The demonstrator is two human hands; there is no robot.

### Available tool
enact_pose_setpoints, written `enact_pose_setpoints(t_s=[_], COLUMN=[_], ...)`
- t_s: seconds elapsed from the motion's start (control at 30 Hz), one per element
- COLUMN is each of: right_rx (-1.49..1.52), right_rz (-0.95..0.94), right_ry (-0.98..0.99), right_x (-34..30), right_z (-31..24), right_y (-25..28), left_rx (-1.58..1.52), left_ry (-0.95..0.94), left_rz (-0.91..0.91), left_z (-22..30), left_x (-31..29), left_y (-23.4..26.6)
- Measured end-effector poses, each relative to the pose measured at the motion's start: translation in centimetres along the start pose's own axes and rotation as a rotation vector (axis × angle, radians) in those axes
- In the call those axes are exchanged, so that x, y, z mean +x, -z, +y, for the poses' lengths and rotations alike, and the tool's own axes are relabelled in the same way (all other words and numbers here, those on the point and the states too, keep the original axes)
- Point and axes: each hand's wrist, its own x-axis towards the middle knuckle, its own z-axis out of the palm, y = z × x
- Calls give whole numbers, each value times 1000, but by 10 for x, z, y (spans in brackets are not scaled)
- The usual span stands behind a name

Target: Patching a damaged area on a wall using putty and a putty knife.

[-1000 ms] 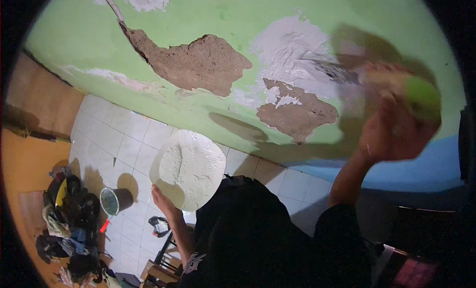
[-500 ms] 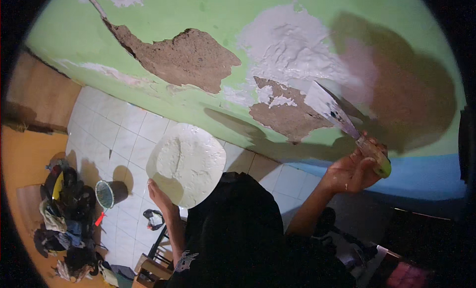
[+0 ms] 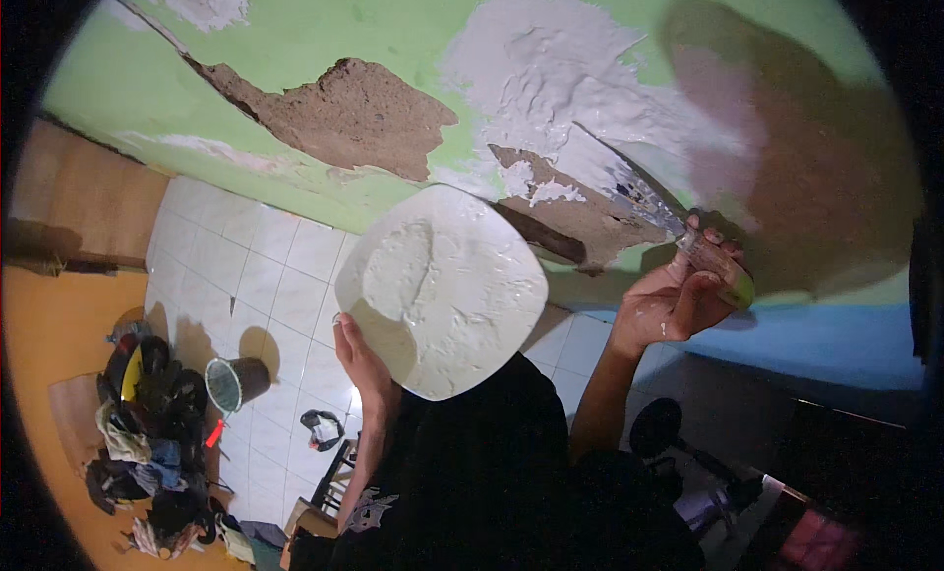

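Note:
My left hand [image 3: 366, 364] grips the near left rim of a white squarish plate [image 3: 526, 320], its fingers partly hidden beneath. White paste [image 3: 403, 276] lies spread over the plate. My right hand [image 3: 678, 294] is closed round the handle of a putty knife [image 3: 644, 197], whose paste-smeared blade lies at the wall beside the bare patch. Thick wet white filler [image 3: 551, 64] covers the green wall [image 3: 324, 20] above. Below it, a bare brown patch [image 3: 590, 222] shows streaks of white; the plate's far edge stands close to it.
Another bare brown patch [image 3: 364, 114] with ragged edges lies to the left on the wall. On the tiled floor [image 3: 295, 320] stand a bucket [image 3: 236, 382] and a plastic bag [image 3: 322, 429]. A heap of clothes [image 3: 147, 443] sits at the lower left.
My left hand has brought the plate right and up, closer to the wall. The putty knife in my right hand has shifted slightly left and up, its blade turned more edge-on.

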Motion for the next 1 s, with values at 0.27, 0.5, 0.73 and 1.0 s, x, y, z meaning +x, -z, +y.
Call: enact_pose_setpoints(t_s=[0.27, 0.5, 0.73, 1.0], right_rx=[-498, -279, -54, -24], right_rz=[-199, -110, -110, -116], right_ry=[214, 24, -46, 5], right_x=[-9, -20, -19, -18], right_z=[11, 14, 17, 28], right_y=[1, -9, -20, -18], left_rx=[4, 26, 104, 68], left_ry=[14, -7, -27, -20], left_rz=[34, 19, 34, 55], left_z=[12, 22, 15, 2], left_x=[-20, -22, -20, -24], left_y=[-18, -13, 2, 24])
